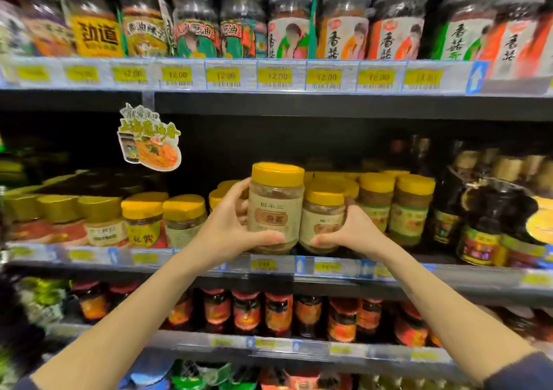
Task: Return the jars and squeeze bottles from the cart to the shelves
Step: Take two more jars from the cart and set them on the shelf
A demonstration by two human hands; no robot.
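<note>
Two bare forearms rise from the bottom corners, dark sleeve cuffs just showing at the frame edge. The shelves (299, 270) fill the view in four tiers, each edged with a blue price rail. The top tier holds big clear jars with Chinese labels; one yellow label reads 劲道, several white-lidded ones to the right begin 香菇, and the yellow tags below mostly read 12.00, the leftmost blurred beyond reading. A shaped promo card (148, 138) with noodles pictured hangs under that rail; its lettering is too smeared to read. The middle tier carries rows of yellow-lidded jars with brownish paste, and dark bottles at the right, partly cut off. The left hand (230, 225) is wrapped around the tall jar (276, 207), thumb under its base and fingers behind, holding it upright just above the shelf edge in the front row; its beige label shows 田禾二 above a tan panel. The right hand (351, 234) is clamped on the short jar (321, 219), which touches the tall one on its right; whether its base rests on the shelf is hidden by the fingers. Lower tiers hold dark red-labelled jars and bright packets, all blurred.
</note>
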